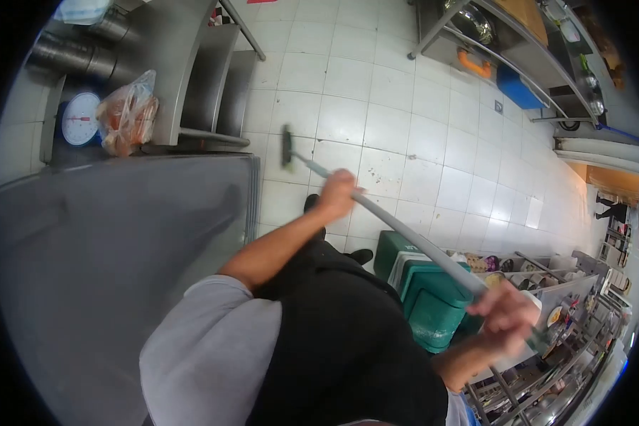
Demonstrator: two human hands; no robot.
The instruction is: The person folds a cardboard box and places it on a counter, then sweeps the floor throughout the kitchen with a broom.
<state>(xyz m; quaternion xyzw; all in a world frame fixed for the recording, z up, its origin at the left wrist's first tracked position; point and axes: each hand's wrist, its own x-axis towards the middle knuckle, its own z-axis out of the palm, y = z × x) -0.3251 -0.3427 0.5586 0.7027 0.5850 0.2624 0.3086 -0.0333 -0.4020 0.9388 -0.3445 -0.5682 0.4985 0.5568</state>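
A long-handled broom with a grey pole slants across in front of me. Its narrow dark green head is blurred and meets the white tiled floor near the steel table's corner. My left hand is wrapped round the lower part of the pole. Higher up, my right hand is closed on the upper end, smeared by motion. Small dark crumbs are scattered on the tiles beyond the pole.
At left stand a grey metal surface and a steel table, with a dial scale and a plastic bag. A green bin stands beside my legs. Steel racks line the right; another table stands ahead.
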